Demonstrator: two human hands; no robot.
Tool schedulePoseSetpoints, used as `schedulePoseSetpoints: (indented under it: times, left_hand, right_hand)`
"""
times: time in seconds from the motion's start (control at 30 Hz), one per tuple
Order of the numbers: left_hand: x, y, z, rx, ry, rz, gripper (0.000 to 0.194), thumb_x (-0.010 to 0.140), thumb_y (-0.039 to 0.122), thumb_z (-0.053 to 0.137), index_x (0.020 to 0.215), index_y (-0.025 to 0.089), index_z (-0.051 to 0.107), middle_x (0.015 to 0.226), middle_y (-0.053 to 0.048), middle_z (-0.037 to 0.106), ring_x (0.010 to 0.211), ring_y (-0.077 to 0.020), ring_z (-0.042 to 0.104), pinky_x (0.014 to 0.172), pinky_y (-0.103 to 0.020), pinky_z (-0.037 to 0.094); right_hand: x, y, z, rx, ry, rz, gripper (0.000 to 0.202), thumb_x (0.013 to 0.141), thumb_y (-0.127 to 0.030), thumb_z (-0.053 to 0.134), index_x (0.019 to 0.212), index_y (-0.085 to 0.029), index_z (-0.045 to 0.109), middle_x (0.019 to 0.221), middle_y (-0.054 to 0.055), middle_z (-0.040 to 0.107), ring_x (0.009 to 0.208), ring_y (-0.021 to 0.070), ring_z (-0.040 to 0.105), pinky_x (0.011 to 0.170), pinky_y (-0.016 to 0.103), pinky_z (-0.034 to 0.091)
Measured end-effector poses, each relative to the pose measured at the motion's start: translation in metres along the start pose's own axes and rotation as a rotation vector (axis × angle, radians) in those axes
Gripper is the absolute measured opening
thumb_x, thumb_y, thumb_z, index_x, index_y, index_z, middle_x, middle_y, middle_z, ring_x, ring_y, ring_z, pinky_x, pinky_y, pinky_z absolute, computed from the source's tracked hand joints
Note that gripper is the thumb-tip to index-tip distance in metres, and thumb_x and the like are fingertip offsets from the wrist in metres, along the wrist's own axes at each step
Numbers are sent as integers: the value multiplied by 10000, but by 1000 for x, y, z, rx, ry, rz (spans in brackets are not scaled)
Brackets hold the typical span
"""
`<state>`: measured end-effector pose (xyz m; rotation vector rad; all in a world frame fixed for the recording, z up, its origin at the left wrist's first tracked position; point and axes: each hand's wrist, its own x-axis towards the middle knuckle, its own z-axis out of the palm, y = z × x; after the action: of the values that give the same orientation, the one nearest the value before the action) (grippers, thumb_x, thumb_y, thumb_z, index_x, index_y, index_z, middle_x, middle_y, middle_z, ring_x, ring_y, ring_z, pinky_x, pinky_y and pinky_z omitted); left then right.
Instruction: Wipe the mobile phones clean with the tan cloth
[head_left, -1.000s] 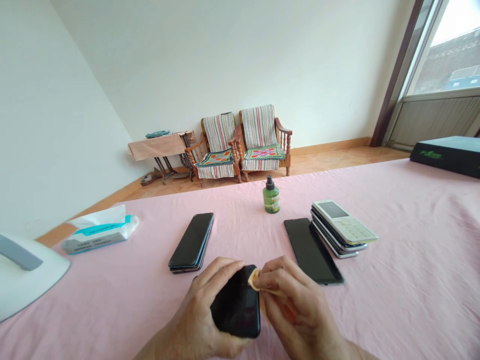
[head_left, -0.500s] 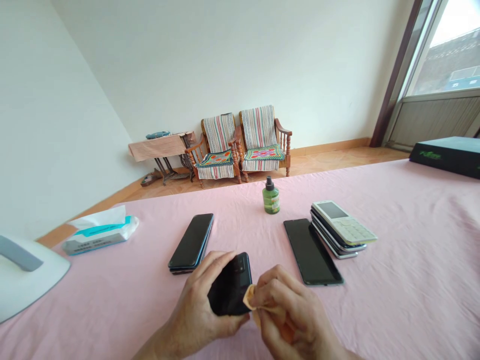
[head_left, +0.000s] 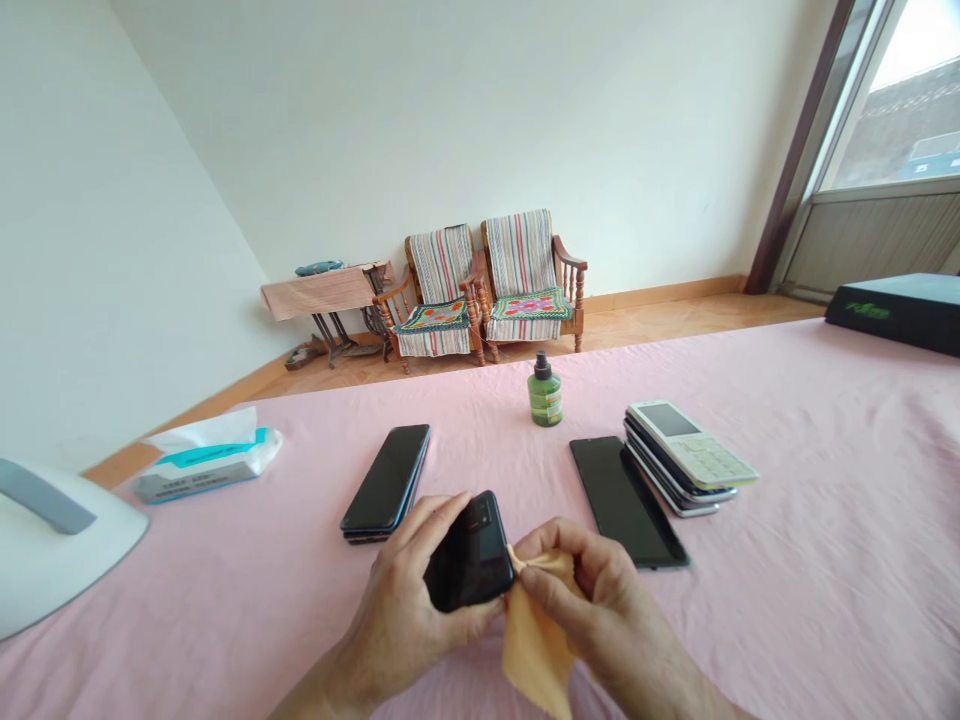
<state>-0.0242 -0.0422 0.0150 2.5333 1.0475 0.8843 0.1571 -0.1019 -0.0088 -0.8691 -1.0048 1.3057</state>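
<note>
A dark phone [head_left: 471,555] with a camera block near its top corner is tilted up off the pink cloth. My left hand [head_left: 409,590] is closed round its left and lower edges, fingers along the top and thumb below. My right hand [head_left: 600,600] pinches a yellow-orange cloth [head_left: 541,640], which touches the phone's right edge and hangs down below the fingers. Behind my left hand lies a stack of phones [head_left: 388,478]. To the right, a large dark phone [head_left: 628,500] lies flat beside a taller stack topped by a white keypad phone [head_left: 694,445].
A green bottle [head_left: 544,392] with a black top stands mid-table. Tissues [head_left: 210,462] and a white-grey object [head_left: 60,540] are at the left. A black box [head_left: 896,312] sits far right. Two chairs [head_left: 525,270] stand beyond the pink-covered surface [head_left: 810,480].
The held phone has risen slightly. My right hand has opened out its grip a little, and more of the cloth now hangs down in view.
</note>
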Motion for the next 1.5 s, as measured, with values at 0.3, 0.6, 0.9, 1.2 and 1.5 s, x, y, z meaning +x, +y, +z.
schedulePoseSetpoints:
  times: [0.3, 0.6, 0.9, 1.2, 1.5]
  left_hand:
    - [-3, 1, 9, -12, -106, -50, 704, 700, 307, 795, 1325, 215, 485, 1237, -100, 572, 1132, -283, 573, 976, -392, 494]
    - [-2, 2, 5, -1, -215, -28, 690, 676, 38, 585, 1319, 248, 452, 1274, -57, 583, 1188, -235, 548, 1045, -398, 451]
    - [-23, -10, -15, 235, -390, 42, 1011, 551, -37, 471, 1478, 326, 297, 1523, -23, 337, 1369, -265, 378, 1118, -469, 373]
    - [-18, -14, -13, 203, -116, 200, 375, 838, 82, 511, 1164, 216, 638, 1078, -54, 722, 920, -204, 716, 820, -307, 594]
    - [1, 21, -7, 121, -146, 24, 226, 845, 92, 514, 837, 207, 708, 734, -22, 711, 677, -176, 696, 650, -227, 553]
  right_hand:
    - [3, 8, 1, 30, 131, 214, 394, 622, -398, 811, 705, -200, 481, 568, -59, 542, 490, 85, 512, 483, 179, 384]
    - [6, 12, 0, 29, 239, 304, 287, 581, -276, 734, 652, -195, 467, 501, -66, 516, 434, 62, 451, 434, 166, 306]
    - [11, 10, -3, -19, 283, 372, 234, 577, -311, 663, 662, -208, 471, 473, -61, 509, 413, 89, 463, 382, 176, 311]
    - [13, -11, -10, -267, 273, 256, 278, 686, -426, 653, 715, -176, 536, 575, -32, 516, 515, 99, 470, 448, 184, 343]
    - [12, -19, -14, -496, 355, -114, 187, 868, -362, 468, 804, -207, 552, 636, -27, 477, 532, 122, 444, 453, 208, 355]
